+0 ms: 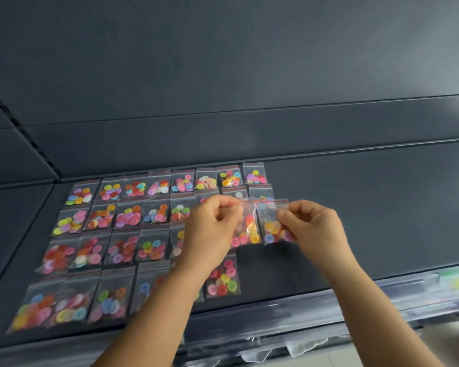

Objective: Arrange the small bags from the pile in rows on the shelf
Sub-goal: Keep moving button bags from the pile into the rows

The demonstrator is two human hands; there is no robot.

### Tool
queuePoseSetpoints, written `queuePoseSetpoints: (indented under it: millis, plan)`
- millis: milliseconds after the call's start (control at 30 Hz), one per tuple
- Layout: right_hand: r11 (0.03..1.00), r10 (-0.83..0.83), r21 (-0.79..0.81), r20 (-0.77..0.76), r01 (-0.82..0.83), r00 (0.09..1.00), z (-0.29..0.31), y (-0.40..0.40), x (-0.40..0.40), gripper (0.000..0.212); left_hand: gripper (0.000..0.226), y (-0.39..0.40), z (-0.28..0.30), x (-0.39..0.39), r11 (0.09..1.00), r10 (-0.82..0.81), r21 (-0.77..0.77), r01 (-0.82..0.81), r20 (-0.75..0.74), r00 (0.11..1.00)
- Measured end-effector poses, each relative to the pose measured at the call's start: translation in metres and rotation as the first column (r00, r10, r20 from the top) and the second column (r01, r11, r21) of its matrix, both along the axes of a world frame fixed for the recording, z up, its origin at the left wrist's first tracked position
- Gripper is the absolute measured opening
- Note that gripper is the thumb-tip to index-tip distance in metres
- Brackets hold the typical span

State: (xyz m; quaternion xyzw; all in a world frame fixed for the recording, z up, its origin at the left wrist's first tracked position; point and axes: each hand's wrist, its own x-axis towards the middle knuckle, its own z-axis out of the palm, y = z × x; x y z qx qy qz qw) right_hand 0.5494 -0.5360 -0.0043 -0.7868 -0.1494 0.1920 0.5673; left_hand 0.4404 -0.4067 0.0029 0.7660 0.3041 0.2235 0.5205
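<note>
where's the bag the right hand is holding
In the head view, right of centre: the right hand pinches the bag of buttons above the shelf, beside the left hand's bag.

Two hands (263, 229), two held bags (260, 223), roughly thirty-one shelved bags (133, 215) (some hidden).

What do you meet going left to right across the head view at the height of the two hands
Rows of bags lying on the shelf → left hand → bag it pinches → bag the right hand pinches → right hand → bare dark shelf.
</note>
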Motion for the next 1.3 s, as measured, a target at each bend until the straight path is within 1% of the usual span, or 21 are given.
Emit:
queuePoseSetpoints:
  millis: [33,100,200,233,267,300,367,433,500,533,567,633,700,767,1033,1100,1200,1300]
  plan:
    - [0.999,0.006,-0.044,0.024,-0.005,1.0,-0.004,-0.002,0.003,0.013,0.006,-0.001,-0.004,0.003,0.999,-0.006,0.037,0.007,-0.042,0.999]
    - [0.986,0.042,-0.167,0.123,-0.021,0.992,-0.009,-0.002,0.007,0.012,0.006,-0.005,-0.013,0.011,0.991,-0.008,0.132,0.024,-0.123,0.992]
    - [0.937,0.147,-0.346,0.29,-0.04,0.946,-0.013,0.002,0.009,0.004,0.011,-0.009,-0.02,0.021,0.942,0.049,0.334,0.032,-0.23,0.972]
    - [0.915,0.188,-0.401,0.33,-0.043,0.925,-0.013,0.003,0.008,0.006,0.015,-0.009,-0.02,0.024,0.913,0.069,0.406,0.044,-0.26,0.963]
    - [0.894,0.222,-0.446,0.365,-0.04,0.904,-0.013,0.003,0.009,0.014,0.02,-0.01,-0.02,0.025,0.874,0.089,0.481,0.061,-0.283,0.955]
    - [0.882,0.245,-0.471,0.398,-0.033,0.884,-0.015,0.002,0.009,0.023,0.027,-0.009,-0.021,0.024,0.834,0.105,0.547,0.078,-0.296,0.95]
    - [0.893,0.277,-0.45,0.487,-0.034,0.828,-0.016,-0.003,0.009,0.035,0.039,-0.01,-0.021,0.02,0.759,0.121,0.639,0.122,-0.323,0.939]
    - [0.912,0.333,-0.401,0.594,-0.089,0.732,-0.019,-0.008,0.009,0.034,0.04,-0.013,-0.02,0.012,0.694,0.077,0.695,0.186,-0.329,0.941]
    - [0.906,0.39,-0.397,0.646,-0.148,0.656,-0.025,-0.012,0.01,0.027,0.032,-0.015,-0.026,0.005,0.628,0.01,0.74,0.241,-0.317,0.948]
    - [0.9,0.412,-0.404,0.66,-0.166,0.628,-0.029,-0.013,0.011,0.024,0.03,-0.015,-0.031,0.003,0.61,-0.008,0.754,0.246,-0.304,0.953]
    - [0.892,0.431,-0.414,0.664,-0.18,0.611,-0.032,-0.013,0.01,0.023,0.029,-0.016,-0.036,0.002,0.612,-0.028,0.749,0.255,-0.302,0.953]
    - [0.885,0.444,-0.427,0.648,-0.187,0.62,-0.035,-0.012,0.01,0.021,0.03,-0.016,-0.041,0.002,0.631,-0.058,0.723,0.279,-0.315,0.947]
    - [0.89,0.425,-0.423,0.635,-0.17,0.646,-0.036,-0.011,0.011,0.021,0.031,-0.016,-0.042,0.003,0.631,-0.053,0.725,0.277,-0.316,0.947]
    - [0.893,0.415,-0.421,0.634,-0.159,0.652,-0.036,-0.008,0.011,0.021,0.031,-0.016,-0.042,0.004,0.626,-0.05,0.727,0.283,-0.326,0.944]
    - [0.87,0.46,-0.467,0.648,-0.16,0.607,-0.035,-0.005,0.015,0.018,0.035,-0.015,-0.046,0.008,0.598,-0.015,0.744,0.296,-0.359,0.933]
    - [0.866,0.467,-0.478,0.668,-0.147,0.579,-0.035,-0.005,0.016,0.018,0.037,-0.015,-0.045,0.008,0.58,0.002,0.759,0.295,-0.363,0.932]
    - [0.865,0.47,-0.487,0.697,-0.123,0.542,-0.034,-0.007,0.013,0.02,0.041,-0.019,-0.041,0.004,0.547,0.032,0.788,0.284,-0.359,0.933]
    - [0.863,0.477,-0.494,0.721,-0.11,0.503,-0.033,-0.006,0.006,0.034,0.049,-0.021,-0.035,-0.006,0.541,0.094,0.802,0.252,-0.355,0.93]
